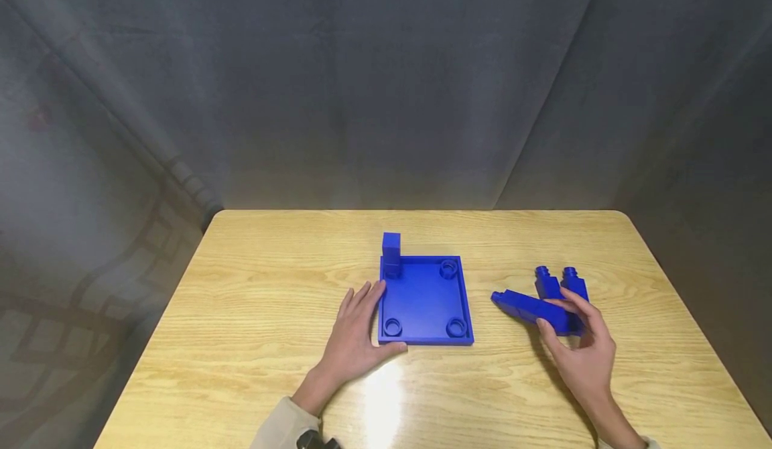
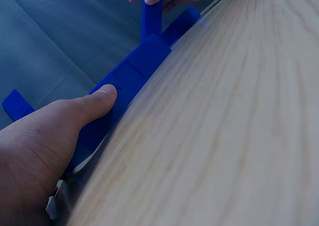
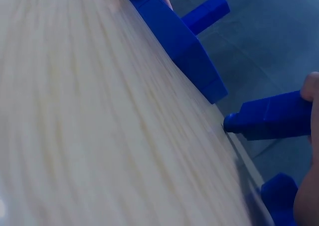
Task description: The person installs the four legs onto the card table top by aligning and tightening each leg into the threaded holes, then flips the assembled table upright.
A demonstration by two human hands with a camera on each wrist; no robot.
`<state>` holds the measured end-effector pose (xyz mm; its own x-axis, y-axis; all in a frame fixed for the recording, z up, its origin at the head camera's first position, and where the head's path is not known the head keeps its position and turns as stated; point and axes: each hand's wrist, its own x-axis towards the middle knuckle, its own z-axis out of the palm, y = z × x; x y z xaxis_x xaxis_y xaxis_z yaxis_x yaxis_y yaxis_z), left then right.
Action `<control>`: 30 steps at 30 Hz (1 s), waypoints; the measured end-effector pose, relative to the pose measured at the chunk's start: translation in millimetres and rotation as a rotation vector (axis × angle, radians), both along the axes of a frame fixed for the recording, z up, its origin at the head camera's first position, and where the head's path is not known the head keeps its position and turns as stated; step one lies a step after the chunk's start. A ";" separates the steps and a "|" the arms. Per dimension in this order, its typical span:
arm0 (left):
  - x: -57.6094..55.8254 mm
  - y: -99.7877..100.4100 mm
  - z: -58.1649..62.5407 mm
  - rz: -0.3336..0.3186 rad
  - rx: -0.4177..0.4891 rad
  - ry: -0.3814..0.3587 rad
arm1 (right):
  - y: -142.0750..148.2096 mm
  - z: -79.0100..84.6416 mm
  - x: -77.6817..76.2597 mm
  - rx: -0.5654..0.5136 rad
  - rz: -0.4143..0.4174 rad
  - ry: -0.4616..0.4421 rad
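Observation:
A blue square tabletop panel (image 1: 422, 301) with a raised rim lies on the wooden table. Round sockets show in three of its corners, and a blue square leg (image 1: 391, 251) stands upright at the far left corner. My left hand (image 1: 356, 342) rests around the near left corner, fingers extended along the left side and thumb against the front rim. To the right, my right hand (image 1: 582, 352) grips another blue leg (image 1: 525, 305) between thumb and fingers, its threaded end pointing left towards the panel. Two more threaded legs (image 1: 546, 283) (image 1: 574, 283) lie just behind that hand, partly hidden.
The light wooden table (image 1: 271, 268) has rounded far corners. Grey curtains (image 1: 386, 87) hang behind it and along both sides.

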<state>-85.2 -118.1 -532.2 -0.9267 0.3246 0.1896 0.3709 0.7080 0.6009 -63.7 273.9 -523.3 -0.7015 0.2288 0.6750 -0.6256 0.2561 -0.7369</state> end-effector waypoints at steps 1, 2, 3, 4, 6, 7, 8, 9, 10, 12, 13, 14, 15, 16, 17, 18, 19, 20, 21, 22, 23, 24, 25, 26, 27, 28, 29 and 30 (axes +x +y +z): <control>0.1 0.1 0.3 0.001 0.000 -0.002 | -0.5 0.3 0.2 -0.028 0.024 0.013; 0.1 0.3 0.5 0.002 -0.002 -0.009 | -1.1 0.7 0.6 -0.062 0.049 0.022; 0.1 0.5 0.8 0.003 -0.004 -0.012 | -1.5 1.0 0.8 -0.100 0.076 0.029; 0.0 0.6 0.7 0.004 -0.003 -0.013 | -2.0 1.5 1.1 -0.137 0.104 0.037; 0.1 0.7 1.3 0.003 -0.002 -0.015 | -3.3 2.7 1.9 -0.214 0.153 0.044; 0.1 0.7 1.1 0.003 -0.001 -0.012 | -4.2 3.2 2.2 -0.242 0.167 0.044; 0.0 0.6 0.9 0.004 0.000 -0.011 | -5.1 3.8 2.3 -0.268 0.177 0.046; 0.1 0.5 1.1 0.004 0.003 -0.007 | -6.0 4.3 2.2 -0.289 0.188 0.050; 0.0 0.4 1.1 0.004 0.003 -0.006 | -6.9 4.9 2.1 -0.304 0.197 0.055; -0.1 0.4 1.0 0.006 0.002 -0.005 | -8.8 5.9 1.7 -0.329 0.204 0.061; -0.2 0.4 0.7 0.007 0.002 -0.008 | -9.6 6.4 1.4 -0.337 0.208 0.065; -0.2 0.5 0.6 0.008 0.001 -0.014 | -10.3 6.8 1.3 -0.345 0.209 0.067; -0.3 0.6 0.3 0.009 -0.003 -0.020 | -11.0 7.2 1.3 -0.348 0.208 0.068; -0.2 0.7 0.1 0.010 -0.005 -0.026 | -11.9 7.8 1.3 -0.347 0.204 0.069; 0.0 0.7 0.0 0.012 -0.005 -0.032 | -12.9 8.3 1.2 -0.344 0.201 0.069; 0.1 0.7 -0.3 0.014 -0.008 -0.035 | -14.1 8.9 1.3 -0.339 0.195 0.068; 0.4 0.6 -0.1 0.015 -0.008 -0.039 | -15.4 9.5 1.1 -0.333 0.191 0.071; 0.6 0.4 0.1 0.016 -0.008 -0.038 | -17.0 10.3 0.7 -0.328 0.187 0.075; 0.7 0.3 0.5 0.017 -0.008 -0.035 | -18.7 11.2 -0.1 -0.316 0.185 0.080; 0.8 0.2 1.0 0.017 -0.004 -0.030 | -20.5 12.5 -1.3 -0.306 0.183 0.087; 0.7 0.1 1.3 0.017 -0.002 -0.026 | -22.5 13.9 -2.9 -0.296 0.184 0.094; 0.6 0.0 1.7 0.017 -0.002 -0.022 | -24.6 15.7 -4.7 -0.284 0.187 0.100; 0.6 0.0 2.3 0.016 0.000 -0.022 | -26.8 17.7 -7.0 -0.277 0.193 0.109; 0.5 0.0 2.4 0.016 -0.002 -0.022 | -29.0 20.0 -9.7 -0.273 0.202 0.115; 0.5 0.2 2.4 0.017 -0.004 -0.026 | -31.1 22.5 -12.3 -0.266 0.210 0.120; 0.5 0.4 2.2 0.017 -0.006 -0.032 | -33.3 25.2 -15.1 -0.256 0.209 0.119; 0.6 0.7 2.1 0.019 -0.011 -0.041 | -35.3 27.9 -18.0 -0.249 0.211 0.117; 0.7 1.1 1.9 0.019 -0.014 -0.047 | -37.2 30.6 -20.9 -0.245 0.213 0.116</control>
<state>-84.5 -117.0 -530.3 -0.9405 0.3092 0.1409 0.3288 0.7232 0.6074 -84.7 236.7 -492.7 -0.6728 0.2506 0.6961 -0.7292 -0.0655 -0.6812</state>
